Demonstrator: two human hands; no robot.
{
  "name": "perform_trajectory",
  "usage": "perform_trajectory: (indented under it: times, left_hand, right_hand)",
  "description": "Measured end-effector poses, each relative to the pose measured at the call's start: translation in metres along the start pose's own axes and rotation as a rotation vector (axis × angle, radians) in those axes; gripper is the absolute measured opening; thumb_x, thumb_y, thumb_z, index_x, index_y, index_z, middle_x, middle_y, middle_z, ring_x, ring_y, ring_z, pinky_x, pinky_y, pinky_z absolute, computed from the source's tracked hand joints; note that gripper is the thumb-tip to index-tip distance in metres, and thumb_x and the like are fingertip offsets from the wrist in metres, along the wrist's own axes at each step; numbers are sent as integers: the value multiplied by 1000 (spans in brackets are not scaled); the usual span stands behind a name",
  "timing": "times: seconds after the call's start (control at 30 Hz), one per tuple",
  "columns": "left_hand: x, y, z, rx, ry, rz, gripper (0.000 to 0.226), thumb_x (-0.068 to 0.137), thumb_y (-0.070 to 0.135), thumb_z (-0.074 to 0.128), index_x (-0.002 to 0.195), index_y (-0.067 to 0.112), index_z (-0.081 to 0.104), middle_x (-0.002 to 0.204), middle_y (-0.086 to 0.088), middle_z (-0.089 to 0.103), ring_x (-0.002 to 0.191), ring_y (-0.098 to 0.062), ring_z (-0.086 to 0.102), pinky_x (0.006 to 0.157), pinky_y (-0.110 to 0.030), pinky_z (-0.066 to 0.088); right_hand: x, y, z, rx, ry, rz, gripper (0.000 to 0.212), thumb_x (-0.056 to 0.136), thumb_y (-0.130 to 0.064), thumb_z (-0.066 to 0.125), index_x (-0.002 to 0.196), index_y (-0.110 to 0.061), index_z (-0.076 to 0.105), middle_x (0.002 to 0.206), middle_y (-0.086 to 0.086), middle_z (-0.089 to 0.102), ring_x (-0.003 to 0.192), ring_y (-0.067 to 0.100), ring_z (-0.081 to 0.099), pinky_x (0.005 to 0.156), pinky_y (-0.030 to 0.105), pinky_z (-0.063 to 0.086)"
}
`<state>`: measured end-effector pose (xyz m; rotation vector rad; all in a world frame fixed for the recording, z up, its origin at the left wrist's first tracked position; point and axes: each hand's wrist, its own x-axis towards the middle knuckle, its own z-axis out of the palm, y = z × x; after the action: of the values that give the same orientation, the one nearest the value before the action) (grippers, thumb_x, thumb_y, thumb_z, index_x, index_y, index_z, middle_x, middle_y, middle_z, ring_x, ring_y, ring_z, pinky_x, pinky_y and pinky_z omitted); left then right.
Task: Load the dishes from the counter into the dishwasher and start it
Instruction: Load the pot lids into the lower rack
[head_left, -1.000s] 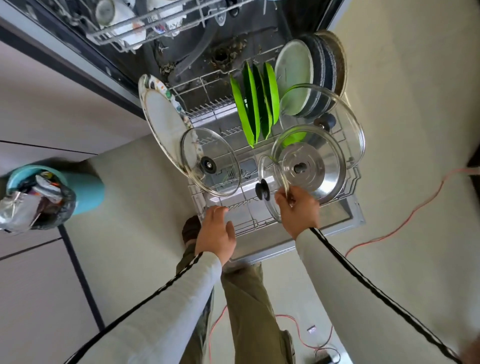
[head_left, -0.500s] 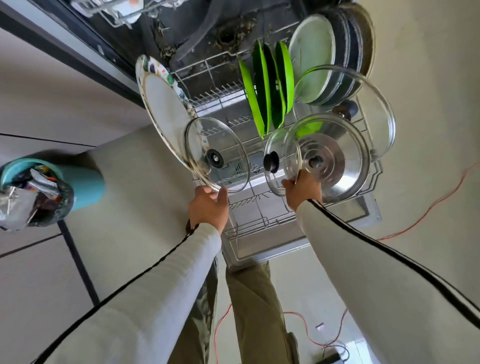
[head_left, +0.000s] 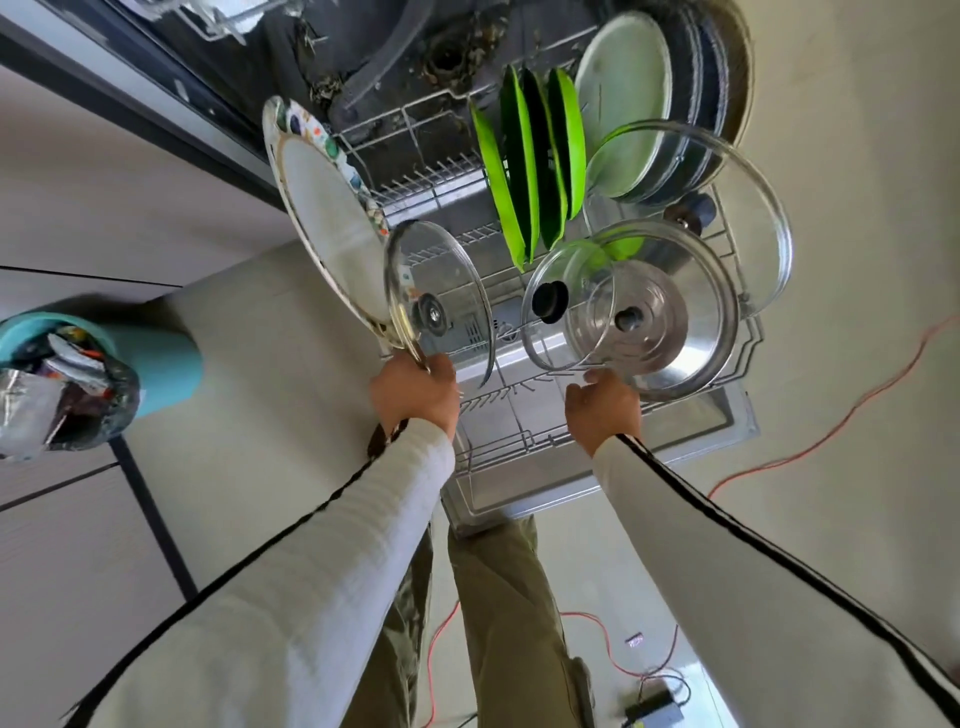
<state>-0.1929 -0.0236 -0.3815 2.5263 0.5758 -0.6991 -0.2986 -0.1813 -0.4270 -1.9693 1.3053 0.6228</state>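
I am watching my left hand (head_left: 415, 395) gripping a glass lid (head_left: 439, 301) at its rim, my right hand (head_left: 602, 410) loosely touching a smaller lid (head_left: 563, 312); either risks slipping and cracking against the rack (head_left: 519, 441).

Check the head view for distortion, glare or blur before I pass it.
Head view: strong wide-angle bending, with the sleeves stretched at the lower edge; bright reflections on the steel lid and glass lid; slight softness around the left hand; the rack stays readable.
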Motion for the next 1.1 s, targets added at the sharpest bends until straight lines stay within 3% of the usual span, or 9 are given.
perform_trajectory:
  times: [0.1, 0.2, 0.33, 0.47, 0.63, 0.83, 0.93, 1.1]
  left_hand:
    - [-27, 1, -5, 59, 25, 171, 27, 88, 21, 59, 105, 1, 67, 111, -17, 64, 93, -37, 63, 80, -37, 49]
    - [-44, 2, 0, 120, 31, 293, 49, 87, 16, 61, 134, 5, 56, 144, -13, 47, 96, -38, 64, 84, -39, 51]
    - [-51, 26, 6, 153, 25, 330, 60, 93, 21, 55, 149, 12, 38, 159, -8, 27, 106, -38, 62, 89, -42, 50]
    - [-39, 49, 13, 97, 71, 399, 61, 94, 19, 53, 150, 6, 34, 160, -12, 25, 132, -35, 48, 105, -40, 43]
    - [-19, 55, 11, 190, 113, 360, 61, 96, 21, 52, 152, 6, 32, 162, -10, 20, 126, -36, 52, 103, -37, 41]
    - [-1, 55, 34, 267, 56, 363, 62, 96, 19, 49, 154, 13, 28, 163, -10, 17, 116, -38, 59, 92, -41, 50]
    - [4, 50, 44, 220, 66, 380, 65, 93, 17, 53, 153, 12, 31, 159, -14, 27, 109, -41, 62, 86, -45, 52]
    - [18, 39, 34, 78, 115, 447, 60, 88, 12, 56, 146, 7, 42, 136, -18, 55, 113, -40, 61, 97, -44, 51]
  right_hand:
    - [-16, 2, -5, 18, -34, -8, 26, 92, -19, 56, 114, -9, 65, 110, 14, 70, 107, 32, 63, 91, 31, 46]
    - [-24, 1, -9, 57, -43, -3, 26, 91, -20, 56, 113, -10, 66, 108, 13, 71, 105, 32, 63, 90, 31, 46]
    - [-22, 10, -7, 65, -109, -4, 25, 91, -22, 56, 111, -13, 67, 106, 11, 72, 104, 31, 65, 89, 32, 48]
    - [-19, 21, -6, 50, -139, -37, 24, 92, -19, 55, 113, -13, 67, 107, 10, 71, 104, 31, 63, 83, 25, 43]
    - [-15, 28, -8, 86, -173, -77, 23, 92, -20, 56, 112, -14, 66, 107, 10, 72, 102, 30, 65, 90, 32, 50]
    - [-4, 35, -7, 77, -213, -114, 22, 94, -22, 54, 112, -16, 65, 108, 9, 71, 102, 28, 65, 88, 31, 49]
    - [1, 42, -5, 73, -218, -159, 22, 94, -21, 54, 113, -16, 65, 109, 8, 71, 101, 26, 66, 88, 30, 50]
    - [2, 45, -3, 33, -252, -218, 25, 96, -23, 55, 118, -17, 63, 112, 5, 71, 99, 21, 67, 87, 26, 48]
